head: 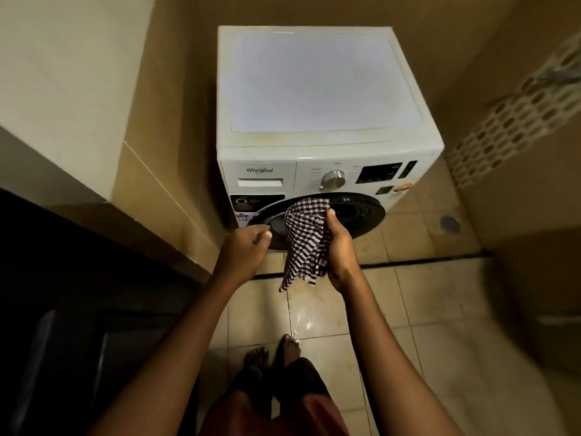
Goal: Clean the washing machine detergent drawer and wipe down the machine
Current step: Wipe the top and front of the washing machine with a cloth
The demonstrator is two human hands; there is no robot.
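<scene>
Now the right hand is gripping the checked cloth while the left hand, fingers loosely curled and empty, is hovering nearer the closed detergent drawer, just above, mid-frame.

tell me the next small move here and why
Probably reach the left hand up to the detergent drawer and pull it open. The drawer sits shut, the left hand holds nothing in front of the door just below it, and the right hand grips the checked cloth for wiping.
</scene>
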